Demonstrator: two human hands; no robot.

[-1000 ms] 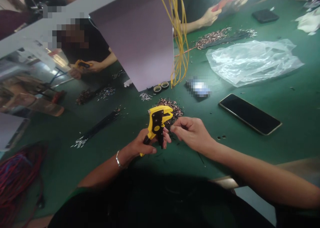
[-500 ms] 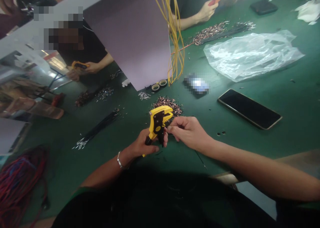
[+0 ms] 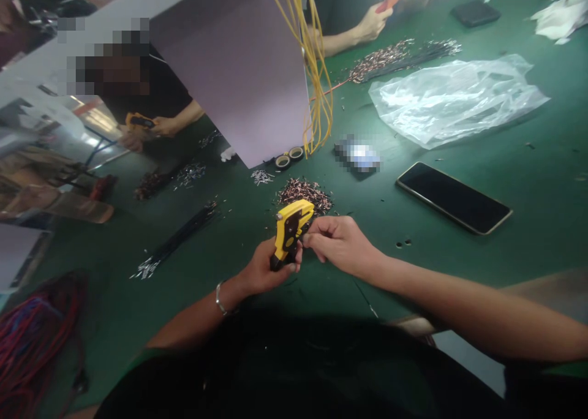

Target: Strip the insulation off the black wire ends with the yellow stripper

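Observation:
My left hand (image 3: 265,266) is wrapped round a yellow and black wire stripper (image 3: 290,232), its jaws pointing right and its handles squeezed together. Close against the jaw side, the thumb and fingers of my right hand (image 3: 340,241) are pinched on a thin black wire (image 3: 366,298), whose tail with a pale tip shows below my wrist. The wire's other end is hidden by my fingers and the tool. Just beyond the stripper lies a pile of short copper-tipped offcuts (image 3: 305,193).
A bundle of black wires (image 3: 179,238) lies to the left, and red cables (image 3: 34,345) are coiled at the near left. A phone (image 3: 454,197) and a plastic bag (image 3: 454,103) are on the right. Yellow wires (image 3: 321,94) hang by a grey panel (image 3: 248,70). Two co-workers hold tools beyond.
My left hand has squeezed the stripper's handles together, and its fingers have drawn in. The tool has tipped slightly. My right hand stays beside the jaws, and the view has shifted a little.

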